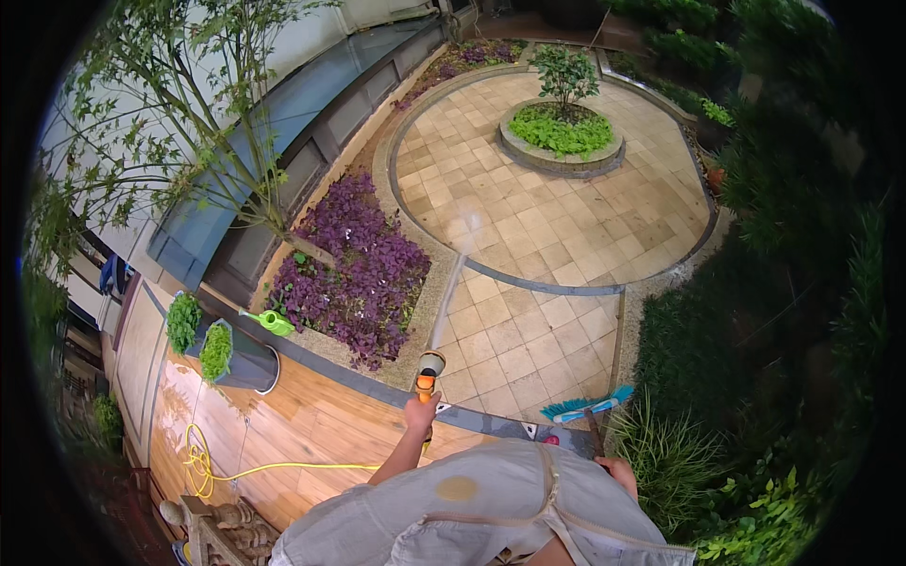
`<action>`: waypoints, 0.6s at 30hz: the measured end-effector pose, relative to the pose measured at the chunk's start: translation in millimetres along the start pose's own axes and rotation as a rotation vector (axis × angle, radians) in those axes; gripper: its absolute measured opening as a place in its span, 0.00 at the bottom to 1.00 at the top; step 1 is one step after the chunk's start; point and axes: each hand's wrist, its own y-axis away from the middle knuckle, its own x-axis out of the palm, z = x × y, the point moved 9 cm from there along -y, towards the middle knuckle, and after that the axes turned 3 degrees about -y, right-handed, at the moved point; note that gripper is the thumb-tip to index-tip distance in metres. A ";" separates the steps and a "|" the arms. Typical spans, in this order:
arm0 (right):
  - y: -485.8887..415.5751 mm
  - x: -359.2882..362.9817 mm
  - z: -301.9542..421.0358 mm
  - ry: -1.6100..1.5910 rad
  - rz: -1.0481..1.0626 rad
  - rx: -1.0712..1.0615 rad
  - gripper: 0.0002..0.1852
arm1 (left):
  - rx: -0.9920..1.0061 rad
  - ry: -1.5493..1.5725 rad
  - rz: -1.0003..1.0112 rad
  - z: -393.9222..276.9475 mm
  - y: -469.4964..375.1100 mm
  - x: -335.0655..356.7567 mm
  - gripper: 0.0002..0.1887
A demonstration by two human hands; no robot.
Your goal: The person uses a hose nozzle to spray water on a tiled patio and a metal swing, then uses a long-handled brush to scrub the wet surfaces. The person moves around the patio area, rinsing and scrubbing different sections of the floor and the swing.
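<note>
My left hand grips an orange and black hose spray nozzle, held out in front of me. A thin jet of water leaves its round head and spreads as mist over the beige paving tiles. Near my right side, my right hand is closed around the dark handle of a broom. The broom's blue and white head with teal bristles lies by the paving's lower right corner. My jacket partly covers the right hand.
A yellow hose runs loosely across the wood-look floor at left. Grey planters and a green watering can stand beside the purple-leaved bed. A round raised planter stands farther off. A balustrade is at lower left; shrubs line the right.
</note>
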 end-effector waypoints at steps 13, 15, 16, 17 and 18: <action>-31.0 -35.4 37.6 -0.076 0.064 -0.001 0.10 | -0.182 0.286 0.030 -41.5 23.3 60.5 0.15; -43.6 -35.7 40.3 -0.137 0.099 0.040 0.11 | -0.231 0.411 0.116 -70.3 33.7 87.7 0.16; -45.9 -31.7 46.6 -0.163 0.118 0.062 0.11 | -0.246 0.434 0.146 -80.8 35.9 101.8 0.16; -45.3 -30.1 54.2 -0.143 0.107 0.054 0.12 | -0.260 0.458 0.176 -91.0 37.2 116.2 0.16; -34.7 -20.7 68.8 -0.127 0.098 0.045 0.12 | -0.269 0.480 0.206 -102.3 36.2 128.8 0.17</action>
